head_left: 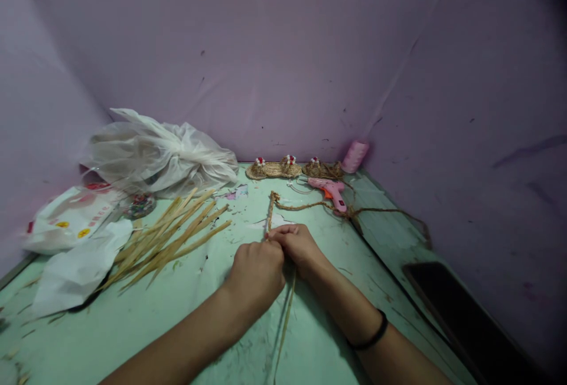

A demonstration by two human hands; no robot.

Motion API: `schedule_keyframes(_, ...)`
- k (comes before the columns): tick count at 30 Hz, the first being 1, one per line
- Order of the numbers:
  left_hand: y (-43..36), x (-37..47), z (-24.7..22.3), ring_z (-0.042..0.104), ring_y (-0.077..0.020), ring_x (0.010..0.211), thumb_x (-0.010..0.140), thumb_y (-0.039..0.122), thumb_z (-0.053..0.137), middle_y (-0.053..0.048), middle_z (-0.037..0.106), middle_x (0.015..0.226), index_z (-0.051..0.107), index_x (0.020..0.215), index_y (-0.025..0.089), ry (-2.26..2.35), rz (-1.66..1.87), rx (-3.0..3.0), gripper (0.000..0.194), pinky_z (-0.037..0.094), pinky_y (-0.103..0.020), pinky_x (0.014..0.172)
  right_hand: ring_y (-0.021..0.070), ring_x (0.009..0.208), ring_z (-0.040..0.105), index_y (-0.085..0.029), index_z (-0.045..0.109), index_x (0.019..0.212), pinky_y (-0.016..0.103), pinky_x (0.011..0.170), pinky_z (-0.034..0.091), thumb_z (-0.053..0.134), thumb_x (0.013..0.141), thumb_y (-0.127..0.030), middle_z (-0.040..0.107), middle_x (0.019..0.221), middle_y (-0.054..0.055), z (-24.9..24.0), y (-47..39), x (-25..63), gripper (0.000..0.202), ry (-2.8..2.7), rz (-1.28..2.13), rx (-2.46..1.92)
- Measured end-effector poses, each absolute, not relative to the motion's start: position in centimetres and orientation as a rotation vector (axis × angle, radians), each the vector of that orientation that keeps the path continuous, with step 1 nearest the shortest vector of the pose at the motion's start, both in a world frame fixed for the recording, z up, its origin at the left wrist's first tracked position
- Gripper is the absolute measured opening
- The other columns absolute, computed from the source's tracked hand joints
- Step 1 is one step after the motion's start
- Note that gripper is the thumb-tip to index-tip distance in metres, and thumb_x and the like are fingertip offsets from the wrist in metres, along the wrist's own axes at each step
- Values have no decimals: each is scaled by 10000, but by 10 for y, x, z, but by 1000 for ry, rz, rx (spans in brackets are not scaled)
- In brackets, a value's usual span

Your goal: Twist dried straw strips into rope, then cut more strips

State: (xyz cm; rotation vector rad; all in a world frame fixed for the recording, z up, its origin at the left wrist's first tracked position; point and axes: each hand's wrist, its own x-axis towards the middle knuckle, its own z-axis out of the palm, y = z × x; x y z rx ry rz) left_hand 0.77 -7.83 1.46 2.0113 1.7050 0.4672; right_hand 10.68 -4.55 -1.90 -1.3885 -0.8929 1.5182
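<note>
In the head view, my left hand (257, 271) is closed in a fist at the middle of the green table. My right hand (297, 245) pinches right beside it, the two touching. Between them they grip a thin braided straw cord (270, 211), whose knotted end points away from me. A loose straw strand (287, 314) hangs from under my hands toward the near edge. From the knot, a brown twisted rope (305, 206) runs off to the right. My fingertips partly hide the held section.
Loose straw strips (170, 243) lie left, beside a white plastic packet (73, 219) and a tied bag (177, 157). Beaded woven straw pieces (273, 170), a pink glue gun (330, 190) and a pink thread spool (355, 156) stand behind. A dark phone-like slab (460, 314) lies right.
</note>
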Motion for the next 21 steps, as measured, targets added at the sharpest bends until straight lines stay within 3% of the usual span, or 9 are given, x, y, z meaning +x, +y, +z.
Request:
schedule_keyframes(3, -62, -6, 29, 478, -156, 517, 638, 259, 544, -50, 512, 494, 563, 510, 147, 1666, 537, 1992, 171, 293, -254, 521, 33, 351, 313, -121, 540, 465, 178, 372, 213, 539, 508, -128, 454, 374, -43, -15, -46, 110, 44, -931, 1614, -1328)
schedule_keyframes(6, -44, -17, 35, 421, -96, 397, 654, 252, 511, -14, 512, 476, 582, 585, 135, 1638, 662, 1566, 154, 269, -217, 430, 10, 322, 201, -124, 511, 468, 184, 355, 126, 559, 547, -176, 407, 365, -62, -10, -47, 114, 106, -972, 1683, -1297)
schedule_keyframes(12, -35, -16, 7, 403, -57, 334, 594, 205, 545, -1, 515, 458, 562, 596, 99, 1255, 477, 1038, 107, 271, -175, 333, 26, 348, 265, -126, 518, 522, 186, 371, 143, 560, 587, -223, 473, 415, -31, -12, -46, 118, 124, -1158, 1705, -1269)
schedule_keyframes(16, -36, -13, 1, 348, -68, 278, 594, 181, 523, 27, 424, 346, 490, 483, 127, 1386, 489, 1086, 128, 250, -194, 303, 62, 445, 386, -113, 584, 563, 187, 446, 268, 513, 632, -180, 537, 497, -5, -21, -44, 120, 119, -1559, 1324, -1363)
schedule_keyframes(21, -37, -9, -2, 242, -35, 287, 539, 116, 484, 61, 334, 301, 466, 430, 134, 1502, 595, 1238, 113, 145, -186, 333, 103, 501, 448, -143, 652, 612, 215, 484, 267, 454, 660, -134, 591, 537, 31, -15, -52, 118, 204, -1970, 707, -1532)
